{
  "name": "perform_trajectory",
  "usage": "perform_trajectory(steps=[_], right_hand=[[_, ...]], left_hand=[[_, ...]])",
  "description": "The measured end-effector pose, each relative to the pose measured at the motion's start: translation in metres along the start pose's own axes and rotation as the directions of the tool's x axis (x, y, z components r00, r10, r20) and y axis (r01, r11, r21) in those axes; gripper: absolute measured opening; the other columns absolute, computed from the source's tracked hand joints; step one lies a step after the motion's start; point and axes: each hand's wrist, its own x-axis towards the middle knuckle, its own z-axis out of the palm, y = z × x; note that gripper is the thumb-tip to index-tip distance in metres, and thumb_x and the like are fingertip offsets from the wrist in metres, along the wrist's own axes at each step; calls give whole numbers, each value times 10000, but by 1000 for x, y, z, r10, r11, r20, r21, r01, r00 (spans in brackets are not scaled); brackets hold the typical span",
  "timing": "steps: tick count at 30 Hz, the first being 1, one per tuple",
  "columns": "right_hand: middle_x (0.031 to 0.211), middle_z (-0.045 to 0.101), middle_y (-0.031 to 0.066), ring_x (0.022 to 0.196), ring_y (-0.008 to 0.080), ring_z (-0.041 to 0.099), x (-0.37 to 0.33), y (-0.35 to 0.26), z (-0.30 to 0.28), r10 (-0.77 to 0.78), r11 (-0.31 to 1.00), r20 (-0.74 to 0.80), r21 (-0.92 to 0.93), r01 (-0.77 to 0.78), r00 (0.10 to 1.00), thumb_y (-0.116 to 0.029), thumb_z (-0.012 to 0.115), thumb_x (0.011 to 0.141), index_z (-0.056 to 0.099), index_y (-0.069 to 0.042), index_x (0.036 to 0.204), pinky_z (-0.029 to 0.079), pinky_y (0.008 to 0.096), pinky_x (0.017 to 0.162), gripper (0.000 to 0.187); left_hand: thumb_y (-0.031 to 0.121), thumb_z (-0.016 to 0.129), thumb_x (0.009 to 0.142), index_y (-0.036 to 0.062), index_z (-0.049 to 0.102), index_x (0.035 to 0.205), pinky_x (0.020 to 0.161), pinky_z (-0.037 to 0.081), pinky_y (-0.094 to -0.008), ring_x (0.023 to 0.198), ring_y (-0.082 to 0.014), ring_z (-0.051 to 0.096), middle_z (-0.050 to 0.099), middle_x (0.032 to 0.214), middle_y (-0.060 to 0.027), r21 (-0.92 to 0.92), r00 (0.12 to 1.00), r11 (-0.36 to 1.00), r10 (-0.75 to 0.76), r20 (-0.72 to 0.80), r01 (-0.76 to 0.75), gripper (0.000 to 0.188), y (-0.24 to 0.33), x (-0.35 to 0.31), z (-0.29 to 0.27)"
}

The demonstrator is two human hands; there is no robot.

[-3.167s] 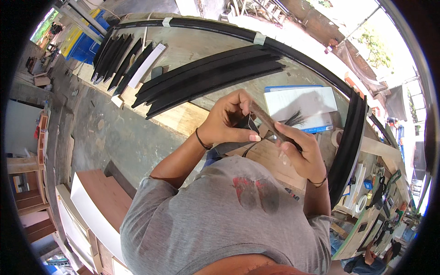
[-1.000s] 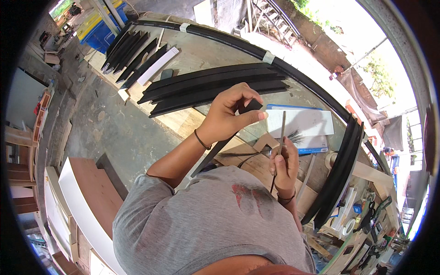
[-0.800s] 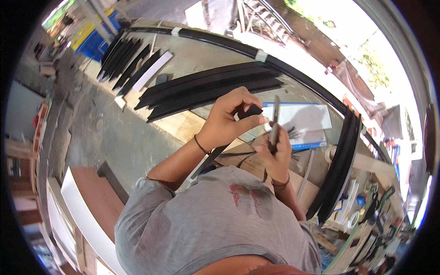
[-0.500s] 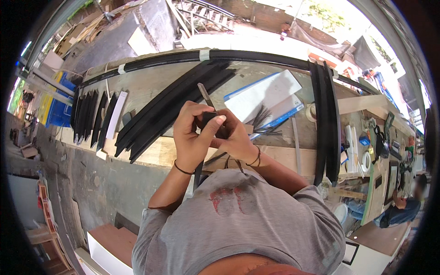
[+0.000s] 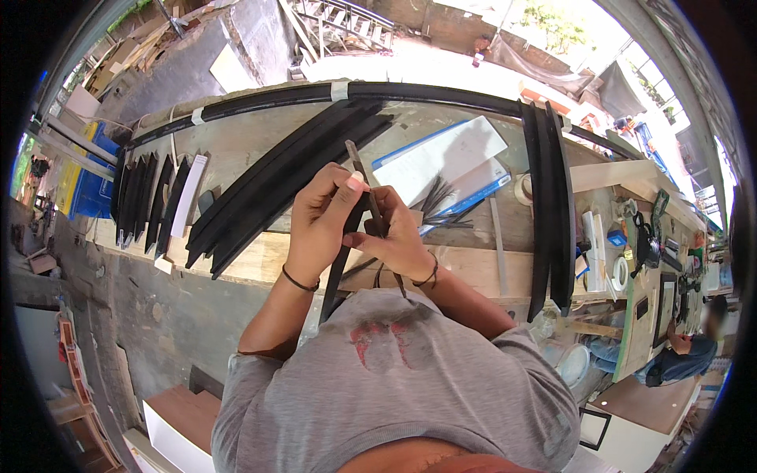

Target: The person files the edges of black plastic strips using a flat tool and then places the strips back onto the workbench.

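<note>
My left hand (image 5: pixel 319 225) is closed around the upper end of a black strip (image 5: pixel 337 272), which slants down toward my shirt. Close against it, my right hand (image 5: pixel 394 240) grips a narrow flat metal tool (image 5: pixel 354 158) whose tip points up and away from me. The tool lies along the end of the black strip; whether it is a file or a blade cannot be made out. My left thumb is beside the tool. Beyond my hands, long black profiles (image 5: pixel 276 189) lie aslant on the workbench (image 5: pixel 252 248).
White sheets with blue edges (image 5: pixel 441 154) and a bundle of thin black strips (image 5: pixel 440 201) lie behind my right hand. More black profiles (image 5: pixel 550 213) cross the bench at right; short black pieces (image 5: pixel 142 193) lie at left. A person (image 5: pixel 686 351) works at far right.
My hands have turned and drawn slightly apart, so more of the metal tool and black strip shows. The whole view has shifted a little.
</note>
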Motion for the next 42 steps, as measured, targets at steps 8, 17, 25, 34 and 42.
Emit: perform_trajectory(steps=[8,17,25,34,42], right_hand=[[924,539,-18,687,7,444,-9,0,1,-18,1000,-74,12,19,997,-127,856,681,470,-18,1123,371,166,570,596],[881,581,-36,738,32,495,12,14,28,-56,992,-102,-115,44,993,-206,859,700,564,-34,1137,421,201,620,555],[763,551,-45,537,19,434,52,3,68,-78,994,-80,-82,72,994,-111,717,825,593,-57,1061,322,186,450,271],[1125,641,91,534,19,438,102,-22,157,50,973,81,222,-67,995,-56,679,837,539,-21,1175,342,177,424,367],[1232,616,119,482,11,352,128,-19,197,13,951,225,299,-81,974,-124,652,894,514,-23,1230,322,174,403,378]], left_hand=[[3,643,889,5,602,923,711,402,-200,815,-59,495,541,941,-14,-28,998,999,16,58,-15,53,4,-6,-1],[169,499,1012,18,567,897,679,453,-254,712,-100,546,565,768,-22,10,956,1000,1,-293,2,202,-26,-22,-56],[381,544,947,-5,606,727,547,426,-385,566,-269,575,560,618,-156,629,819,534,-271,-506,565,449,-103,-212,-177],[882,368,742,-60,398,1387,1067,324,-509,1142,-343,565,513,1345,-215,-808,75,366,-924,-375,461,1142,-235,-379,-224],[642,671,769,141,427,1342,946,413,-541,930,-296,610,502,1201,-140,-771,-286,385,-919,-270,-508,799,-266,-317,-327]])
